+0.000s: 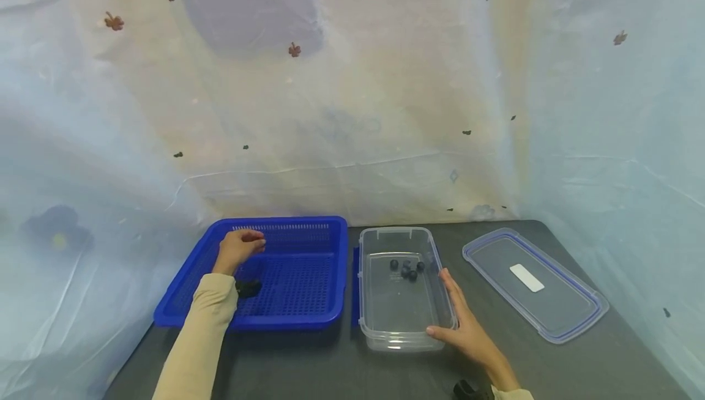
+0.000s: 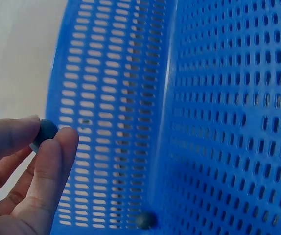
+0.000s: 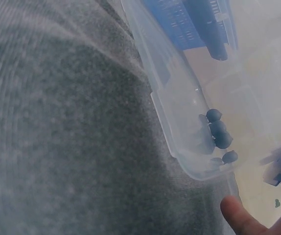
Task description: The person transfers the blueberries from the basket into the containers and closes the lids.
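My left hand (image 1: 238, 249) is above the left part of the blue basket (image 1: 340, 277). In the left wrist view, its thumb and fingers pinch a small dark blueberry (image 2: 46, 133). Another blueberry (image 2: 146, 220) lies low in the basket, by its wall. To the right of the basket stands a clear plastic box (image 1: 385, 320) without its lid, with several blueberries (image 1: 406, 272) on its bottom. My right hand (image 1: 468, 333) rests at the box's near right corner, fingers stretched along the side and thumb at the rim.
A clear lid (image 1: 573, 290) with a blue seal and a white label (image 1: 527, 277) lies on the dark grey table (image 1: 297, 366), right of the box. A blue edge (image 1: 355, 290) shows beside the box's left side. Patterned sheeting (image 1: 352, 106) hangs behind and at both sides.
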`<state>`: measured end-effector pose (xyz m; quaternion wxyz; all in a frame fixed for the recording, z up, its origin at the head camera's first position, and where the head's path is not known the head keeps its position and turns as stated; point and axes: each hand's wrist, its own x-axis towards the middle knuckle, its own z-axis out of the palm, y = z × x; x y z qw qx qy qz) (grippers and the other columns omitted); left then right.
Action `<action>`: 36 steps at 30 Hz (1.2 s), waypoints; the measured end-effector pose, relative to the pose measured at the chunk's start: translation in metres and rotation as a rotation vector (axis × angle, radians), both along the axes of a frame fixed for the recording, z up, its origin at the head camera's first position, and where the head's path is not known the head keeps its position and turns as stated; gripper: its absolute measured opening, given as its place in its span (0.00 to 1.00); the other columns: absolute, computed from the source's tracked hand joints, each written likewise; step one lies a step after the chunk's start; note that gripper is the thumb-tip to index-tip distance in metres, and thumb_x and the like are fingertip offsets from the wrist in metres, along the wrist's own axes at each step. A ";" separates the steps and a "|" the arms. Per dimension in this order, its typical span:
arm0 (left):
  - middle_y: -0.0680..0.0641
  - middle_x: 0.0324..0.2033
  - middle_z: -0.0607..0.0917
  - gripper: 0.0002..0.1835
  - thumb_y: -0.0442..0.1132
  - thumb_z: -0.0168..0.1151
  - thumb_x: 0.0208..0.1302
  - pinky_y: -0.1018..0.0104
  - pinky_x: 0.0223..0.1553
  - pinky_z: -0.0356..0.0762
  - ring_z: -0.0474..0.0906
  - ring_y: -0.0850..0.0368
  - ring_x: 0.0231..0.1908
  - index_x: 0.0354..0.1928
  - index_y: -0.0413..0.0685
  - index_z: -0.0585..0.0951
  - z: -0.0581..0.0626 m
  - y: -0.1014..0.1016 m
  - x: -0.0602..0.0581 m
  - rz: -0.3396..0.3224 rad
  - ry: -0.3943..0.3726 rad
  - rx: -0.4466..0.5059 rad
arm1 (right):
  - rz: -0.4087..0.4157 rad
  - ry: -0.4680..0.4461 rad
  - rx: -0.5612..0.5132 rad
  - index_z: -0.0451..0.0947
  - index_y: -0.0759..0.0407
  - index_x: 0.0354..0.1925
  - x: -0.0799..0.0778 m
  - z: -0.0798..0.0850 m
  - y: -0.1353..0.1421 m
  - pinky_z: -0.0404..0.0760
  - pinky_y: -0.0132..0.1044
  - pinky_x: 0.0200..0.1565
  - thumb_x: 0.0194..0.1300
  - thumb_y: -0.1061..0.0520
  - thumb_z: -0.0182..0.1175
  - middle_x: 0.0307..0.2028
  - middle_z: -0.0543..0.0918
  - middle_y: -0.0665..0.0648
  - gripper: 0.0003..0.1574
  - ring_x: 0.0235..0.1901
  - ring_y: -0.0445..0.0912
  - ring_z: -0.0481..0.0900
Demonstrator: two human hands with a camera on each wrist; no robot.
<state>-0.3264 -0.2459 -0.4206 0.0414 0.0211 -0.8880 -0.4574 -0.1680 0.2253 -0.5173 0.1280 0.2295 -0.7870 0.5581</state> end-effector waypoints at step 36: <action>0.43 0.50 0.81 0.17 0.40 0.67 0.63 0.50 0.49 0.76 0.80 0.47 0.48 0.53 0.44 0.81 0.054 0.106 0.031 -0.328 0.112 0.087 | -0.005 -0.015 0.001 0.42 0.60 0.76 -0.001 0.000 0.000 0.39 0.75 0.56 0.46 0.63 0.73 0.75 0.40 0.65 0.68 0.72 0.39 0.38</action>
